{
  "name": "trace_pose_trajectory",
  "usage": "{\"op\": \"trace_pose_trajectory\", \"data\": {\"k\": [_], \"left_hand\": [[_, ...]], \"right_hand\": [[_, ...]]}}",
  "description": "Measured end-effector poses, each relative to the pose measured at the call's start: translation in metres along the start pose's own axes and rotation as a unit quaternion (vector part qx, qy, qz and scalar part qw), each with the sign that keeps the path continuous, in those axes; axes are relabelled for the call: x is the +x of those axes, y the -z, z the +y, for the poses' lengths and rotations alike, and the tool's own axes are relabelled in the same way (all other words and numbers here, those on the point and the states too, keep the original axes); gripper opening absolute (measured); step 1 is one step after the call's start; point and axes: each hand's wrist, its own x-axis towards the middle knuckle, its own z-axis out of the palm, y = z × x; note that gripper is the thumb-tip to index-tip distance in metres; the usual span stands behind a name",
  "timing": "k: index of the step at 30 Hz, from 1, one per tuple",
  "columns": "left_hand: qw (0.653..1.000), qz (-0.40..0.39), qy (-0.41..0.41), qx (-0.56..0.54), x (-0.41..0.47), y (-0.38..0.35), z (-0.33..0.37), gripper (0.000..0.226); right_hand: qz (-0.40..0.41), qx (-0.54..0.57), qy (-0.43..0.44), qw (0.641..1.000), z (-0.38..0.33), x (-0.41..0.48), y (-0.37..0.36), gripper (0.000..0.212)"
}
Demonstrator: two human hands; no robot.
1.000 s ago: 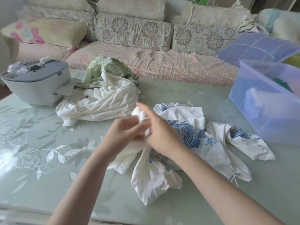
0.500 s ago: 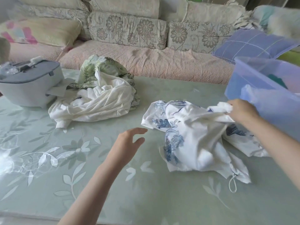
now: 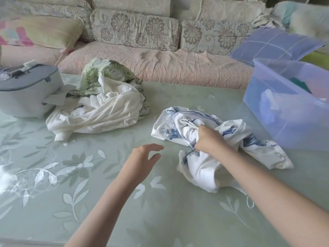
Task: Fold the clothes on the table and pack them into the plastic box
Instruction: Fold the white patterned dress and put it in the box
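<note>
Since half a second ago the right hand [image 3: 208, 138] has come away from the edge of the plastic box [image 3: 284, 122] and back toward the middle of the white garment with blue print [image 3: 199, 168], which is now bunched tighter and lies nearer the centre of the counter [image 3: 89, 193]. The right hand's grip is closed: its fingers are curled into a gathered fold of the cloth, and the forearm lies across the garment's lower part. The garment is crumpled, not folded. It rests on the counter just in front of and to the left of the box, and its right end reaches close to the box's front wall. A thin drawstring loop [image 3: 249, 204] trails from under the forearm. The left hand [image 3: 142, 157] has hardly shifted. It hovers over the counter to the left of the garment, apart from it, its grip loose, the fingers spread and lightly bent, holding nothing. The box is translucent purple and lidless, and a dark green item and something white show inside it. Farther back on the left lies a heap of clothes, a white ribbed garment [image 3: 106, 111] with a green leaf-print garment [image 3: 110, 68] behind it, touching a grey appliance [image 3: 23, 90]. Beyond the counter stands a floral sofa [image 3: 160, 65] with a purple checked cushion [image 3: 272, 45].
</note>
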Motion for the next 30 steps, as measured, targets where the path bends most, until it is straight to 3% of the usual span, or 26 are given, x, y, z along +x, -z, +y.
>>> {"op": "trace_pose_trajectory", "data": {"k": [4, 8, 11, 13, 15, 17, 18, 20, 22, 25, 28, 30], "left_hand": [[0.997, 0.038, 0.055, -0.032, 0.002, 0.004, -0.008, 0.029], [0.988, 0.069, 0.128, -0.055, 0.006, 0.018, -0.019, 0.035], [0.960, 0.109, 0.186, -0.178, 0.007, 0.041, -0.021, 0.030], [0.923, 0.101, 0.223, -0.297, 0.004, 0.053, -0.017, 0.035], [0.880, 0.055, 0.260, -0.393, 0.002, 0.056, -0.010, 0.034], [0.851, 0.036, 0.243, -0.465, 0.001, 0.048, -0.003, 0.022], [0.857, 0.060, 0.233, -0.455, 0.003, 0.042, -0.001, 0.018], [0.901, 0.161, 0.199, -0.349, 0.005, 0.038, -0.004, 0.019], [0.912, 0.273, 0.138, -0.272, 0.006, 0.044, -0.009, 0.033], [0.872, 0.357, 0.106, -0.317, 0.007, 0.060, -0.013, 0.036], [0.876, 0.365, 0.097, -0.301, 0.008, 0.061, -0.014, 0.036], [0.924, 0.291, 0.100, -0.228, 0.009, 0.056, -0.014, 0.032]], "right_hand": [[0.004, 0.184, 0.054, 0.981, -0.025, -0.013, 0.003, 0.032], [-0.027, 0.458, 0.111, 0.881, -0.067, -0.034, 0.016, 0.036], [-0.015, 0.525, 0.180, 0.832, -0.087, -0.045, 0.040, 0.036], [-0.016, 0.554, 0.207, 0.806, -0.087, -0.047, 0.052, 0.034], [0.026, 0.519, 0.199, 0.831, -0.079, -0.043, 0.055, 0.034], [0.080, 0.383, 0.162, 0.906, -0.063, -0.033, 0.046, 0.037], [0.095, 0.292, 0.133, 0.942, -0.052, -0.029, 0.039, 0.042], [0.106, 0.161, 0.088, 0.977, -0.029, -0.023, 0.024, 0.045], [0.112, 0.118, 0.049, 0.986, -0.007, -0.018, 0.015, 0.041], [0.166, 0.078, 0.006, 0.983, 0.025, -0.013, 0.015, 0.024], [0.166, 0.034, -0.033, 0.985, 0.056, -0.007, 0.021, 0.022], [0.094, 0.053, -0.045, 0.993, 0.066, -0.003, 0.022, 0.042]]}}
